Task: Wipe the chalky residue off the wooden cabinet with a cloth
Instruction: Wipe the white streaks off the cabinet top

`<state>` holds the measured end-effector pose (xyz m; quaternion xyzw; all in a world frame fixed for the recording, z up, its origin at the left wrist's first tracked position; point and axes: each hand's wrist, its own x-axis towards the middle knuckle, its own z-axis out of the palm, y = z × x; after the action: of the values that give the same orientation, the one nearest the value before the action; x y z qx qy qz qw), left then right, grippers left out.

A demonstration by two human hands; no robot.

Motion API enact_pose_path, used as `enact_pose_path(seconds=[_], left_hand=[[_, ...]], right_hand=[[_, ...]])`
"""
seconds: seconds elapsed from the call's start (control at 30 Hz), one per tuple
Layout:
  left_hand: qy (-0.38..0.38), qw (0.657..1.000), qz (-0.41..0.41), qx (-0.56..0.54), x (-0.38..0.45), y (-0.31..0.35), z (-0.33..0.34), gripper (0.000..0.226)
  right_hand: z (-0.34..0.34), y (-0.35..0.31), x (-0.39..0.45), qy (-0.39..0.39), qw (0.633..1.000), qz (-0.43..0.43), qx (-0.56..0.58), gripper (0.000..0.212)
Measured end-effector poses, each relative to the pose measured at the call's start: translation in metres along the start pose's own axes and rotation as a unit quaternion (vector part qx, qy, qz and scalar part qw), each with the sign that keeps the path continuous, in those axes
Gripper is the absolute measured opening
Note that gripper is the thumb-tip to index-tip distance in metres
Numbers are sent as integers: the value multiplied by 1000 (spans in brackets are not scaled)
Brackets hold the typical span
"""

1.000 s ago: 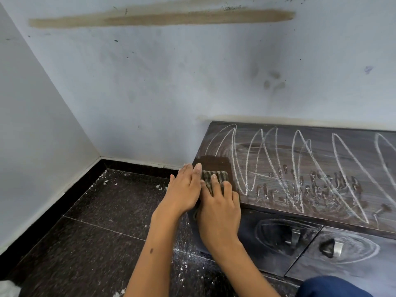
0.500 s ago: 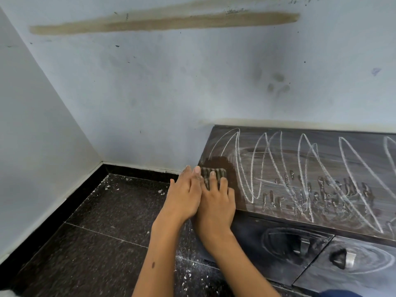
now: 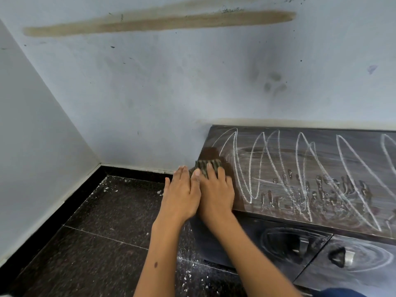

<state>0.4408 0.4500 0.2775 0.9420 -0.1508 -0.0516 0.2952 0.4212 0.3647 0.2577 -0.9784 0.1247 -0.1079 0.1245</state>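
Observation:
A low dark wooden cabinet (image 3: 321,159) stands against the wall at the right, its top covered in white looping chalk lines and smears. A striped green-brown cloth (image 3: 206,165) lies at the top's left end, on a clean dark patch. My right hand (image 3: 216,189) presses flat on the cloth, which shows beyond the fingertips. My left hand (image 3: 182,194) lies flat beside it at the cabinet's left edge, its index finger on the cloth's left side. Both hands touch each other.
Two drawer fronts with metal handles (image 3: 302,245) (image 3: 347,257) carry chalk swirls below the top. Dark speckled floor tiles (image 3: 102,232) with white crumbs lie to the left. Pale walls meet in a corner behind; a brown streak (image 3: 158,22) runs high up.
Both hands have slid the cloth away from me along the cabinet's left end. The clean dark patch there has lengthened toward the wall.

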Motion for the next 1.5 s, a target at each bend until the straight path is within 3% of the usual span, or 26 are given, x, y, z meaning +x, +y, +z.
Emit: enact_pose_path(seconds=[0.1, 0.37, 0.57, 0.8, 0.93, 1.03, 1.23, 1.5], left_hand=[[0, 1000, 0, 25, 3, 1, 2, 61], [-7, 999, 7, 33, -5, 2, 5, 59], [-10, 999, 14, 46, 8, -4, 8, 57], [-3, 999, 32, 30, 14, 12, 25, 56], [-31, 996, 46, 72, 29, 16, 29, 56], [-54, 991, 55, 109, 41, 18, 33, 54], [-32, 979, 77, 187, 46, 10, 40, 54], [-27, 973, 92, 208, 46, 10, 41, 57]], right_hand=[[-4, 1, -40, 37, 999, 2, 7, 57], [-12, 16, 33, -26, 1000, -6, 14, 48], [-5, 19, -48, 87, 995, -6, 38, 42], [-20, 29, 7, -17, 1000, -11, 11, 51], [-11, 31, -31, 41, 999, 5, 21, 59], [-6, 36, -44, 40, 999, 5, 22, 72], [-20, 46, 14, 3, 999, 23, 36, 48], [-7, 46, -29, 42, 998, 33, 33, 61]])
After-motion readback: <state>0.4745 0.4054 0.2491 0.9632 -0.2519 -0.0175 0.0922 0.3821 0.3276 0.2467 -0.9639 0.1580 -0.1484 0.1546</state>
